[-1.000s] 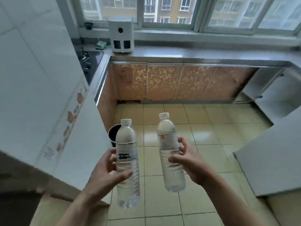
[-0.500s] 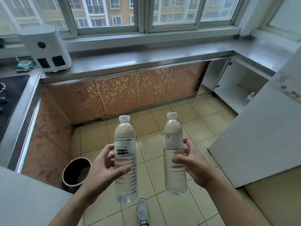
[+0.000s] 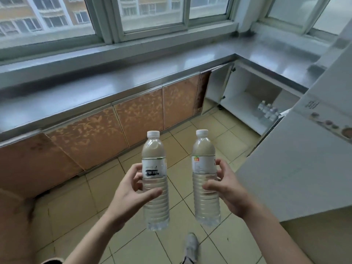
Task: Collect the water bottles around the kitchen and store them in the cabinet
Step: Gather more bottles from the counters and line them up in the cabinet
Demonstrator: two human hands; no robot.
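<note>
Bottles (image 3: 155, 180) (image 3: 205, 178) looking full, heavyish, slick; each hand's (image 3: 131, 189) (image 3: 226, 191) grip is wrapping the ribbed middle, the soundest hold.

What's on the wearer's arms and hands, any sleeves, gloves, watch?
Both forearms are bare up to the frame edge: no sleeves in view. The left hand and right hand wear no gloves, and no rings, watch or wristband show. No markings or cables. A light-coloured shoe shows on the floor below.
</note>
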